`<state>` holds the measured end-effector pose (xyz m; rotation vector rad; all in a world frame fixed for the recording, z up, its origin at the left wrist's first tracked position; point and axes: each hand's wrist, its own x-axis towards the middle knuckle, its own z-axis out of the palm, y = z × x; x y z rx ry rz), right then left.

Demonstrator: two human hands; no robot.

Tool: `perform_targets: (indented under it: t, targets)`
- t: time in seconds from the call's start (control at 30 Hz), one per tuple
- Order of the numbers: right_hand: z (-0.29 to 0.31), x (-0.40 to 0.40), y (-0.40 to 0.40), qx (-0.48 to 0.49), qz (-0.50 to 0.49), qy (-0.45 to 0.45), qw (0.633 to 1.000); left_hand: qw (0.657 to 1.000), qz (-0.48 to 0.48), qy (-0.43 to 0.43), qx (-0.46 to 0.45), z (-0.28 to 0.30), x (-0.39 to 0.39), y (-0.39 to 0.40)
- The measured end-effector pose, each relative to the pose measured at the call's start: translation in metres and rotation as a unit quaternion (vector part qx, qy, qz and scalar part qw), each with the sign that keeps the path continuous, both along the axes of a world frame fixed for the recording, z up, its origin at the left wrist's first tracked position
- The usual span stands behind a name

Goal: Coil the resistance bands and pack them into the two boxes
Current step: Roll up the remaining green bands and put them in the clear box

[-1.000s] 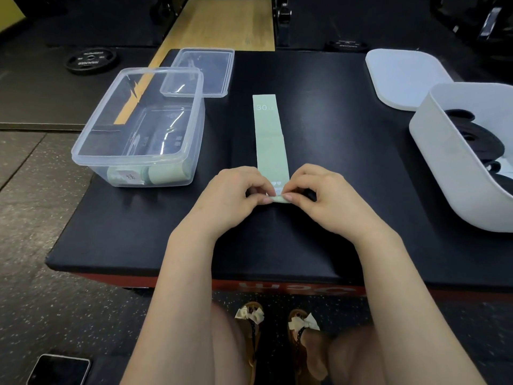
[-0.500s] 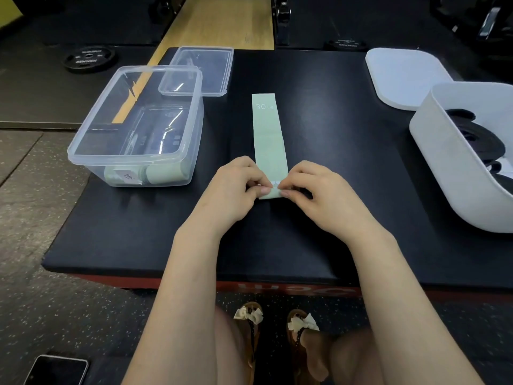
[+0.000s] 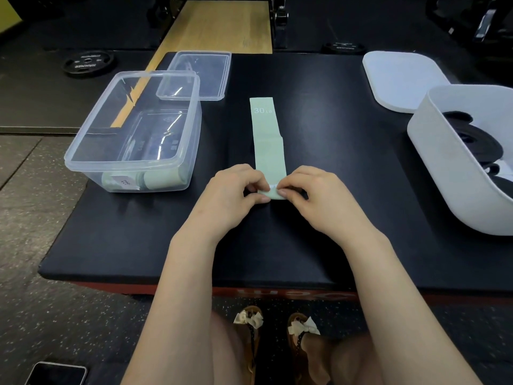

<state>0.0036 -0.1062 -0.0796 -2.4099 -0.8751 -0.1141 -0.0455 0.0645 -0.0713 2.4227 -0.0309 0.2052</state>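
Observation:
A pale green resistance band [image 3: 267, 140] marked "30 LB" lies flat on the black padded table [image 3: 333, 190], running away from me. My left hand [image 3: 236, 193] and my right hand [image 3: 316, 193] pinch its near end, which is folded over into a small roll between my fingertips. At the left stands a clear plastic box [image 3: 133, 162] with rolled green bands [image 3: 155, 180] in its near end. At the right stands a white box [image 3: 444, 173] holding coiled black bands [image 3: 477, 145].
A clear lid [image 3: 200, 76] lies behind the clear box and a white lid [image 3: 399, 76] behind the white box. Weight plates [image 3: 87, 63] lie on the dark floor at the back left. A phone [image 3: 55, 375] lies on the floor, lower left.
The near end of the green band has been turned over a little more into a small roll. Both hands stay at the same spot; the view shifted slightly.

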Motion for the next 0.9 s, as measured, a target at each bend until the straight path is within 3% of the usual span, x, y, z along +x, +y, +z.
perform_targets:
  t: [0.3,0.5,0.9]
  targets:
    - [0.0025,-0.0018,-0.0048,-0.034,0.007,0.004,0.999,1.0,0.005,0.002,-0.024,-0.0046,0.003,0.0008]
    - [0.0047,-0.003,-0.0043,-0.05,-0.013,-0.016,0.999,1.0,0.014,-0.006,0.014,-0.0001,0.0053,0.0023]
    - [0.0013,0.0047,0.0006,0.004,-0.031,0.021,0.999,0.998,0.033,-0.016,0.041,-0.0012,0.0041,0.0006]
